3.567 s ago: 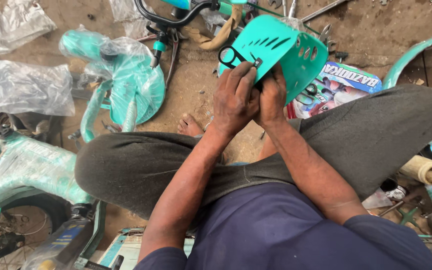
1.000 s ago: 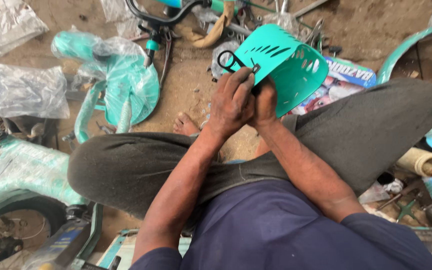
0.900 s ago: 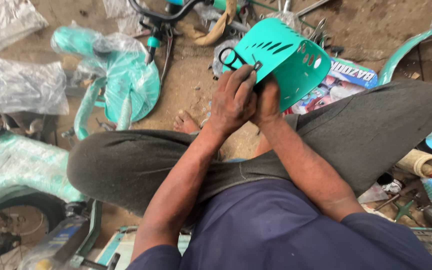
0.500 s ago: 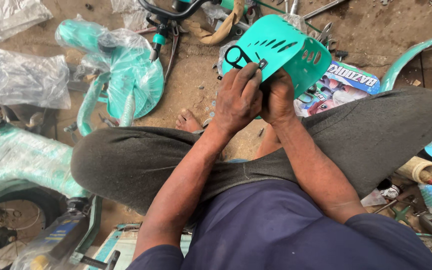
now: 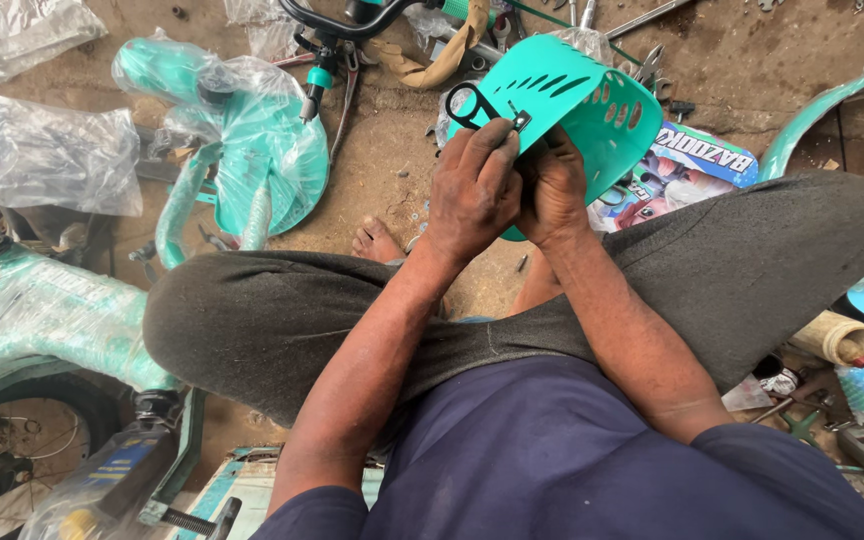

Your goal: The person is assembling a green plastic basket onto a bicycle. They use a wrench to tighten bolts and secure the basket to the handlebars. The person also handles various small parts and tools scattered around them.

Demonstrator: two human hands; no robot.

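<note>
Your left hand (image 5: 472, 190) is closed on the near edge of the teal plastic basket (image 5: 577, 100), fingertips pinching a small metal bracket (image 5: 520, 121) against its rim; a black ring (image 5: 469, 103) stands out from the basket just above those fingers; your right hand (image 5: 552, 185) is curled tight against the left, gripping the basket's lower side, though what its fingers press on is hidden; the basket is held up in front of you, tilted, above your crossed legs (image 5: 282, 320) in grey trousers, its slotted face turned up and away. Under it a bare foot (image 5: 377, 240) rests on the dirt floor (image 5: 382, 160); just right lies a colourful printed box (image 5: 677, 175); to the left, teal bicycle parts in clear plastic wrap (image 5: 252, 150); black handlebars (image 5: 352, 20) lie beyond them; a bicycle wheel (image 5: 12, 450) sits at your lower left.
</note>
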